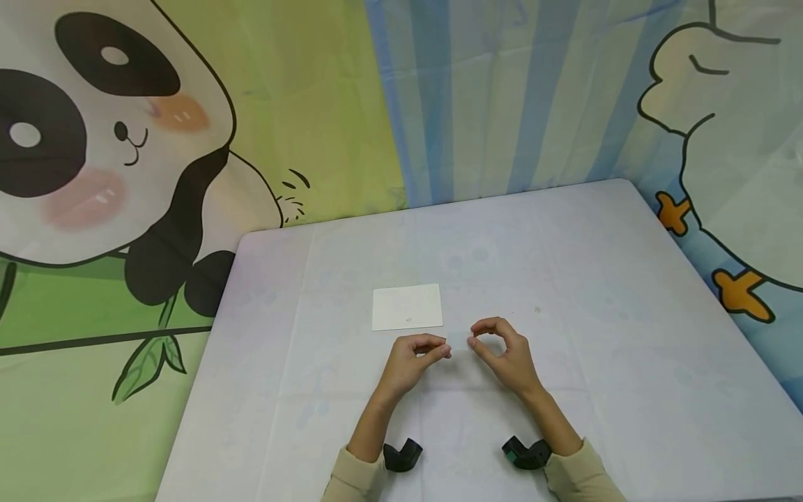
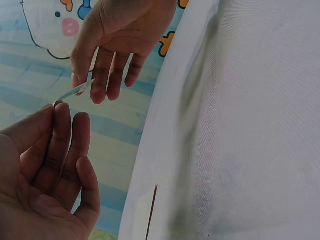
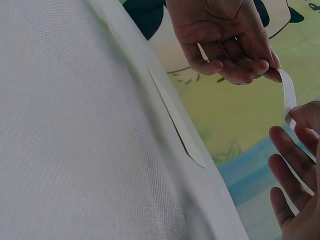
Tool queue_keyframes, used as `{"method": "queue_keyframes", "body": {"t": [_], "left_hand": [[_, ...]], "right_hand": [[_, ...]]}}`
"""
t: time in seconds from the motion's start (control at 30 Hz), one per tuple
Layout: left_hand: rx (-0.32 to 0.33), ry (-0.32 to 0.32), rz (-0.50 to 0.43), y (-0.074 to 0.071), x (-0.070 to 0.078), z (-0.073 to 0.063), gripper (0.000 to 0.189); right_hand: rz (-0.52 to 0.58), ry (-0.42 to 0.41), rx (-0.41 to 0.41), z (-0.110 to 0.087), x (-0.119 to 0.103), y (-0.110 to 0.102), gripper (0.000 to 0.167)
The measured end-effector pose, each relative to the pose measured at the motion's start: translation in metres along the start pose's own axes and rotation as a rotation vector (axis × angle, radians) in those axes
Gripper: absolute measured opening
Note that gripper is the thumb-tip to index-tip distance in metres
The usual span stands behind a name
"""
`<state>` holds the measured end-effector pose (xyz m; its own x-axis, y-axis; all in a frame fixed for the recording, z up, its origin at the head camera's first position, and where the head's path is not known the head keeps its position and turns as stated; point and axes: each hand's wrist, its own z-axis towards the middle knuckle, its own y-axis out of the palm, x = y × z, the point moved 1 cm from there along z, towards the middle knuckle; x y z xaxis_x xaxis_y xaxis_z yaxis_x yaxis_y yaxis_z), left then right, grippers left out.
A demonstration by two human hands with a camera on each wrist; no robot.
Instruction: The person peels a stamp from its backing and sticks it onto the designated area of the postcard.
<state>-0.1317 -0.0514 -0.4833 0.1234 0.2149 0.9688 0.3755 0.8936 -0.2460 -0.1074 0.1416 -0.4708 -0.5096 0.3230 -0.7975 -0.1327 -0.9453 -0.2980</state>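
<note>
A narrow white strip [image 2: 73, 92], perhaps paper or tape, spans the gap between the two hands, bowing slightly. My left hand [image 1: 410, 362] pinches one end between thumb and index finger. At the other end, the thumb and index finger of my right hand [image 1: 507, 359] pinch the strip as well. From the right wrist view the strip [image 3: 289, 95] looks flat and ribbon-like, held above the table surface. Just beyond the hands, a white rectangular card [image 1: 407, 307] lies on the table, with a small faint mark near its lower edge.
A pale cloth covers the table [image 1: 627, 390], with fold lines and a few tiny specks [image 1: 537, 309] to the right of the card. Printed cartoon curtains [image 1: 314, 104] hang behind and beside it. Black curved devices [image 1: 403, 454] sit at both wrists.
</note>
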Motion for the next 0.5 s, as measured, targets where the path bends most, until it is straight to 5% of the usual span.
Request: {"method": "queue_keyframes", "body": {"t": [0.23,0.5], "left_hand": [[-0.001,-0.026,-0.002,0.000,0.004,0.000,0.023],[-0.007,-0.006,-0.006,-0.003,0.031,-0.006,0.016]], "right_hand": [[0.022,0.038,-0.004,0.000,0.001,-0.001,0.020],[0.229,0.200,-0.052,0.001,0.009,-0.006,0.013]]}}
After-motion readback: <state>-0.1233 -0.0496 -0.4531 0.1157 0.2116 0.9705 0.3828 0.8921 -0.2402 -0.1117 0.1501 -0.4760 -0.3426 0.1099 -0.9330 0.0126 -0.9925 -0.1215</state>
